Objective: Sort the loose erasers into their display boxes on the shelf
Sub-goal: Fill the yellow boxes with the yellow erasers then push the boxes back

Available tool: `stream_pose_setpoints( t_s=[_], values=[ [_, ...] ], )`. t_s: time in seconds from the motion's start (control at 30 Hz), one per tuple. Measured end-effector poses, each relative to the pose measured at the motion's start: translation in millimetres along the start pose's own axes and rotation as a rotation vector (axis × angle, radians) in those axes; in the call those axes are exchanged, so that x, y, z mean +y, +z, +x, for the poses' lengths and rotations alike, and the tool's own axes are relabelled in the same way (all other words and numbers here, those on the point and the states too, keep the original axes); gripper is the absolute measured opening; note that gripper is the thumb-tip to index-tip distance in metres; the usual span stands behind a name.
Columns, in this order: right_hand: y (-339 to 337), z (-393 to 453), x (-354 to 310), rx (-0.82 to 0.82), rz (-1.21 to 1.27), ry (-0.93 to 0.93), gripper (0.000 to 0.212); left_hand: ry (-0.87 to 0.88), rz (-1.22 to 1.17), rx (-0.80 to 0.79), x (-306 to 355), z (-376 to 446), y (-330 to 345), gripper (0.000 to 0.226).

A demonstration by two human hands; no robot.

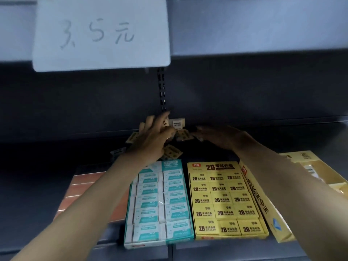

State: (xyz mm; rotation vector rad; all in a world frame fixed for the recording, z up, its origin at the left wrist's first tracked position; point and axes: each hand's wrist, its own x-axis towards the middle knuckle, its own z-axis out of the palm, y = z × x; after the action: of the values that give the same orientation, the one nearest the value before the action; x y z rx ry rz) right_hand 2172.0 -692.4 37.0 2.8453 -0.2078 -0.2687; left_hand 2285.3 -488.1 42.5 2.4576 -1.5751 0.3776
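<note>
Presently: loose erasers (180,135) heaped at 12 o'clock, deep on dark shelf (47,194). Left hand (156,136) pinches several; right hand (220,136) lies flat, fingers spread. Teal display box (159,208) and yellow display box (226,202) at 6 o'clock; price card (101,32) overhead.

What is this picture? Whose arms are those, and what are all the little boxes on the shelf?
There is no machine here. A person wears a camera on their head, so you see their own two arms reaching into a shop shelf.

At the front stand display boxes: a teal box full of white and teal erasers, a yellow box full of yellow 2B erasers, and another yellow box at the right edge, mostly out of view.

Behind them lie loose erasers in a dark pile. The left hand seems to pinch a small white eraser. The right hand rests on the pile; it is too dark to tell whether it holds anything.

The white card above shows a handwritten price.
</note>
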Motion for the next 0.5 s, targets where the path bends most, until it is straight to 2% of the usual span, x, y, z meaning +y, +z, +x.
stream_pose_setpoints(
  t_s=[0.2,0.3,0.37,0.43,0.5],
  values=[
    [10.7,6.7,-0.5,0.036,0.192,0.032,0.053,-0.099,-0.318,0.236,3.0,-5.7,11.0,0.04],
    [16.6,7.1,0.6,0.072,0.231,0.047,0.05,-0.245,-0.566,0.282,8.5,-0.3,9.7,0.037],
    [20.9,8.5,-0.1,0.079,0.232,0.069,0.046,-0.39,-0.961,0.291,16.6,7.2,2.5,0.039],
    [23.9,8.3,-0.8,0.107,0.274,0.084,0.046,-0.539,-1.549,0.292,27.8,12.4,-11.1,0.042],
    [22.9,5.2,2.3,0.157,0.351,0.096,0.047,-0.634,-1.895,0.248,37.8,13.1,-20.8,0.043]
  ],
)
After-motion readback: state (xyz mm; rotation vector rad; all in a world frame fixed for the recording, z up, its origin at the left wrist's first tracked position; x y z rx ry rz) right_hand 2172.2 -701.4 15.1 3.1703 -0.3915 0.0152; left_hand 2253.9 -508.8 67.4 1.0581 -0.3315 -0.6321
